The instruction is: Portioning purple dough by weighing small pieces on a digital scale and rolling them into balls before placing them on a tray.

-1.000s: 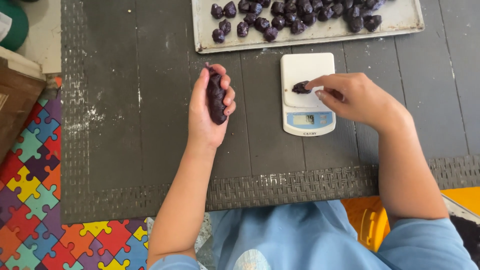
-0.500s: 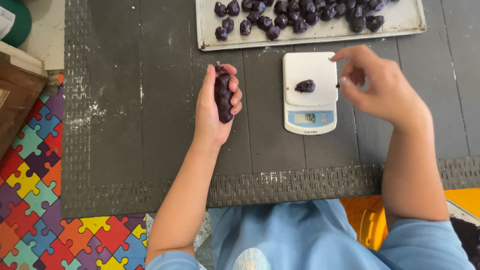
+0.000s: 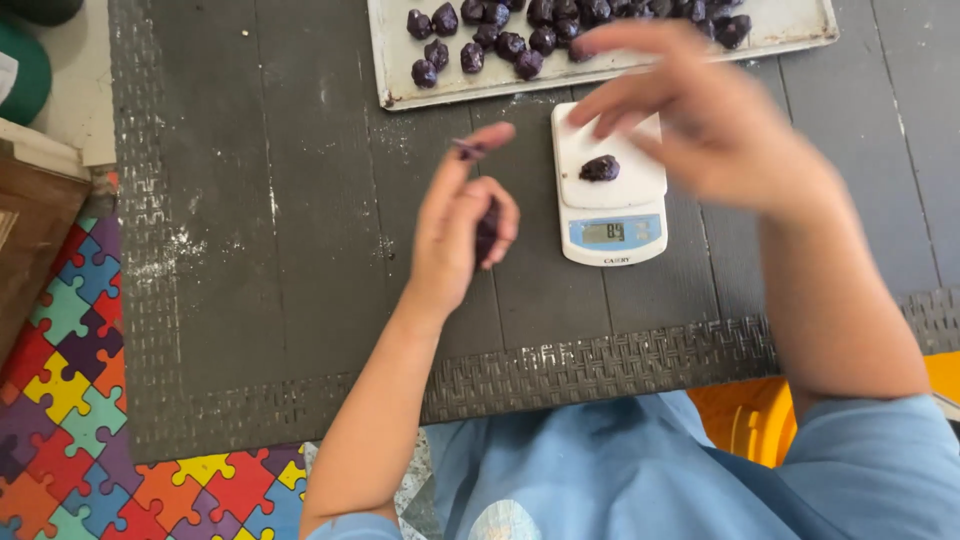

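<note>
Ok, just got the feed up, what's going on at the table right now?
A person is portioning dark purple dough. Their left hand holds a lump of dough upright in the palm, above the dark table. The right hand, blurred, hovers over a small white scale with one small dough piece resting on its platform. Behind the scale, a metal tray holds many similar dark balls.

Dark grey plank table [image 3: 300, 250] fills centre, woven wicker edging along 6 and 9 o'clock sides, pale dusty smears on boards. Bright jigsaw-pattern floor mat [image 3: 70, 400] at 8 o'clock. Brown wooden furniture piece [image 3: 30, 240] at 9 o'clock. Even daylight, soft shadows.
</note>
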